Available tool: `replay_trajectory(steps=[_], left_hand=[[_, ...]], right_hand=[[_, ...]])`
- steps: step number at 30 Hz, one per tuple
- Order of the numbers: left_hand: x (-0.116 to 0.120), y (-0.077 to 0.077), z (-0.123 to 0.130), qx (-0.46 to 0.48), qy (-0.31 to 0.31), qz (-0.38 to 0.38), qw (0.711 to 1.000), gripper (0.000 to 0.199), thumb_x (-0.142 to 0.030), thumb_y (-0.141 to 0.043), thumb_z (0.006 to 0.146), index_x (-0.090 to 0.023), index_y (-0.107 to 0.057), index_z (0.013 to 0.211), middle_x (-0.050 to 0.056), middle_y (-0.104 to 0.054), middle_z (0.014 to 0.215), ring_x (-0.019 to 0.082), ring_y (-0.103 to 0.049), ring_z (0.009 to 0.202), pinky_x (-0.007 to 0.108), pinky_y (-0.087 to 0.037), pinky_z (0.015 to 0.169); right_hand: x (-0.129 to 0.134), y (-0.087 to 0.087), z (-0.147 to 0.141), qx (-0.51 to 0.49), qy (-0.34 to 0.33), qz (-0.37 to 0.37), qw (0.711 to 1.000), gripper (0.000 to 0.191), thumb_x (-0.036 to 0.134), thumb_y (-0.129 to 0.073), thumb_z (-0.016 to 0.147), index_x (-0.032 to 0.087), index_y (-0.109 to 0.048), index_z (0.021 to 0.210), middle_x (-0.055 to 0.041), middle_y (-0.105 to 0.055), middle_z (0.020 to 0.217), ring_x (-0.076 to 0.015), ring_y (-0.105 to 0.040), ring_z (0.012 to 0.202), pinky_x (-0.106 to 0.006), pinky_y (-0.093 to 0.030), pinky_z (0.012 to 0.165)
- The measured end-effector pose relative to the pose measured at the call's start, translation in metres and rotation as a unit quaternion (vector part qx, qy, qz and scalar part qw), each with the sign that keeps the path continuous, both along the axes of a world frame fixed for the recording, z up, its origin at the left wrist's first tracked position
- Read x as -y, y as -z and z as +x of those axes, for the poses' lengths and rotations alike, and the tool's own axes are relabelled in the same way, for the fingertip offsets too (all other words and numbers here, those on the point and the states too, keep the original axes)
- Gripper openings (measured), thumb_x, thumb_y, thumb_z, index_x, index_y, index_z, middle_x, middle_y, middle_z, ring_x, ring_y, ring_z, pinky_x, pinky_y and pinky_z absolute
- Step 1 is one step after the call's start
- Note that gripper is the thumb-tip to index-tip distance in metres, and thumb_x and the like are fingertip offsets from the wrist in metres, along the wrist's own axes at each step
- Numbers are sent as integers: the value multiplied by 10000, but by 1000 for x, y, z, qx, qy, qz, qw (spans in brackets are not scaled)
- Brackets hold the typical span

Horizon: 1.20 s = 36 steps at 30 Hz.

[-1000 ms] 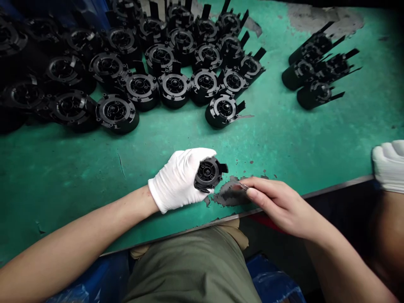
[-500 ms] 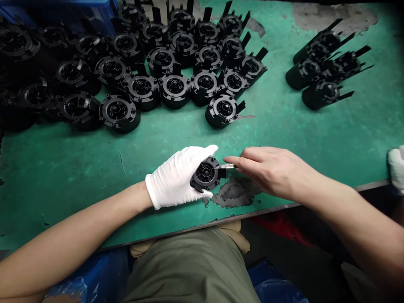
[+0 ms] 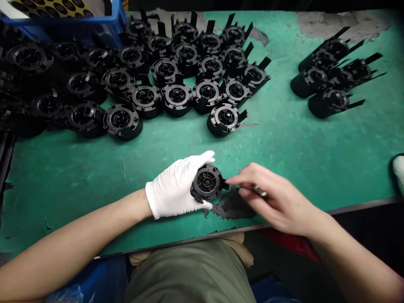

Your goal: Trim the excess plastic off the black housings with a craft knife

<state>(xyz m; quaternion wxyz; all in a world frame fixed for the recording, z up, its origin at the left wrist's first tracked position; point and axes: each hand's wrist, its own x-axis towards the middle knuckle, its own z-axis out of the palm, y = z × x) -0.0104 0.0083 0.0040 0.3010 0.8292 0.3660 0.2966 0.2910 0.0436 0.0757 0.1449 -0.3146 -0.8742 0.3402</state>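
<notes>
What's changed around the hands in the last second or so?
The right hand has drawn back down and to the right from the black plastic part, its small metal tool now clear of the part. The left hand, in a white glove, keeps hold and has turned the part clockwise. The rows of parts on the green bench stayed as they were.

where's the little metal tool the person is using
In the head view, the small metal tool sits in the bare right hand, just right of the black plastic part held in the white-gloved left hand, above the worn dark patch on the green bench.
</notes>
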Motion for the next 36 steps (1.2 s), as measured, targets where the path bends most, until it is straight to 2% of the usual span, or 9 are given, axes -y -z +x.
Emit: replay_trajectory(steps=[3, 8, 14, 17, 19, 22, 28, 33, 36], left_hand=[[2, 2, 1, -51, -26, 23, 998, 1379, -648, -942, 877, -230, -34, 1826, 249, -625, 1626, 451, -675, 1460, 585, -588, 1206], [2, 2, 1, -105, -50, 19, 993, 1551, -795, -956, 760, -226, 22, 1822, 220, -722, 1513, 464, -742, 1258, 596, -618, 1070], [1, -8, 0, -63, -72, 29, 995, 1488, -862, -906, 762, -199, -72, 1803, 187, -769, 1431, 426, -769, 1245, 551, -624, 1071], [-6, -13, 1, -52, -87, 53, 993, 1275, -892, -798, 845, -143, -264, 1727, 208, -782, 1370, 414, -784, 1231, 556, -624, 1080], [-12, -13, 3, -102, -76, 78, 989, 969, -785, -744, 935, -124, -469, 1589, 185, -813, 1187, 410, -815, 1063, 556, -644, 948], [-16, -7, 4, -148, -55, 72, 985, 793, -679, -721, 962, -109, -573, 1492, 149, -802, 1046, 395, -813, 947, 530, -638, 852], [-11, -3, 4, -146, -92, 79, 982, 1198, -881, -848, 762, -84, -504, 1589, 253, -780, 1317, 471, -789, 1169, 596, -637, 975], [-19, -19, 11, -168, -84, 23, 982, 661, -725, -813, 830, -178, -713, 1187, 165, -806, 1093, 435, -807, 1046, 542, -630, 917], [-22, -27, 13, -178, -74, 2, 981, 555, -686, -824, 829, -203, -704, 1076, 110, -779, 995, 390, -795, 985, 483, -613, 863]], right_hand=[[1, 4, -8, 6, 24, -21, 999, 402, 138, -512, 1086, 269, -705, 1414, -62, -730, 1078, -189, -720, 901, -309, -591, 781], [1, 6, -2, 18, 232, 17, 972, 267, 325, -577, 1154, 277, -772, 1330, 9, -651, 801, -152, -550, 595, -314, -506, 614], [33, 16, 5, 33, 216, 20, 976, 282, 355, -607, 1151, 307, -733, 1399, -34, -804, 1105, -173, -788, 894, -260, -611, 728], [44, 21, 9, 31, 250, 42, 967, 305, 348, -598, 1159, 335, -708, 1444, -22, -815, 1163, -166, -813, 958, -238, -631, 771], [48, 23, 11, 36, 259, 47, 964, 329, 336, -580, 1169, 340, -693, 1478, -18, -812, 1172, -161, -813, 977, -233, -633, 787], [51, 24, 12, 44, 244, 58, 967, 352, 295, -576, 1170, 317, -679, 1506, -35, -800, 1228, -167, -803, 1053, -243, -629, 836], [47, 13, 4, 59, 184, 141, 971, 471, 170, -621, 1132, 221, -578, 1598, -88, -762, 1250, -189, -756, 1066, -303, -591, 914], [14, -16, -4, 157, 14, 283, 946, 470, 70, -509, 1113, 172, -592, 1564, -111, -773, 1178, -234, -676, 912, -385, -514, 796], [-15, -27, -9, 203, -76, 306, 927, 379, 56, -477, 1098, 192, -705, 1370, -69, -758, 992, -228, -651, 837, -388, -447, 743]])
